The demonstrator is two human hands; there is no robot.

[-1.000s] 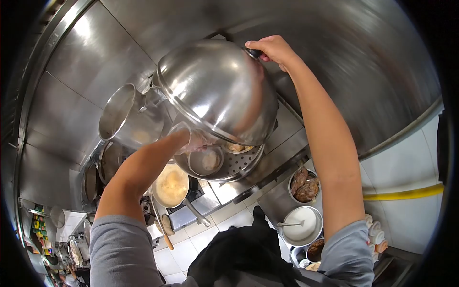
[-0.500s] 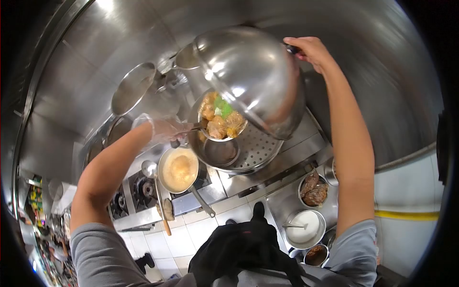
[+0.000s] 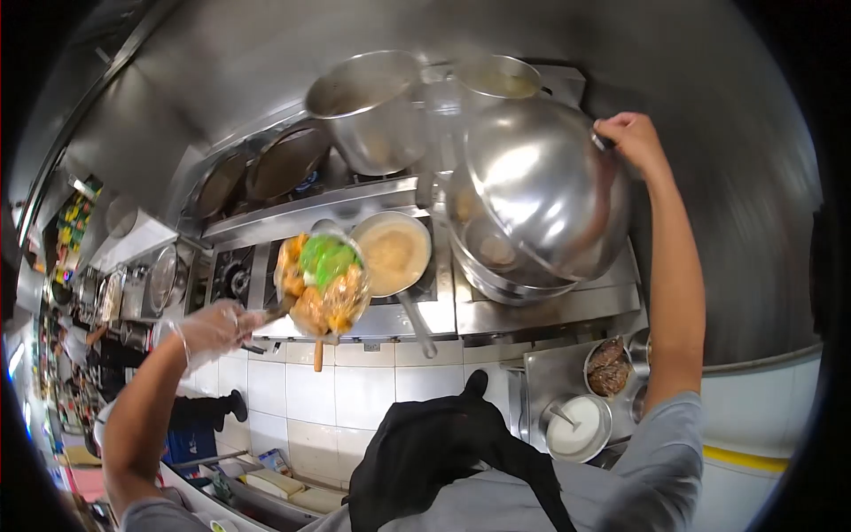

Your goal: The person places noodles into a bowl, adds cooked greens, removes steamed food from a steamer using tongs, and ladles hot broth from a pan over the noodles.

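Bowl, round and shallow, material unclear, heaped with glossy orange-brown, bright green and white food: held out in front of the steel stove, its edge overlapping in view the grey long-handled pan of pale liquid; gap between these 2 not readable. Left hand, in a loose clear plastic glove, is closed round a short dark grip at the bowl's near side; whether fixed handle or separate clamp, cannot tell. Right hand, no glove seen, has its fingers curled on the black knob of a large polished steel dome lid, tilted over the round steel steamer; contact between these 2 cannot be told. Handling estimates: bowl fairly heavy for its size, load all to 1 side of the fist, so likely to twist the wrist; food soft, moist, apt to slide if the rim dips. Loose plastic may slip on the grip; best hold is low and firm, close to the bowl wall, kept level. Lid stiff, bulky, hollow, probably slick and hot on its curved wall; knob is the sound hold, though swing about it seems likely.
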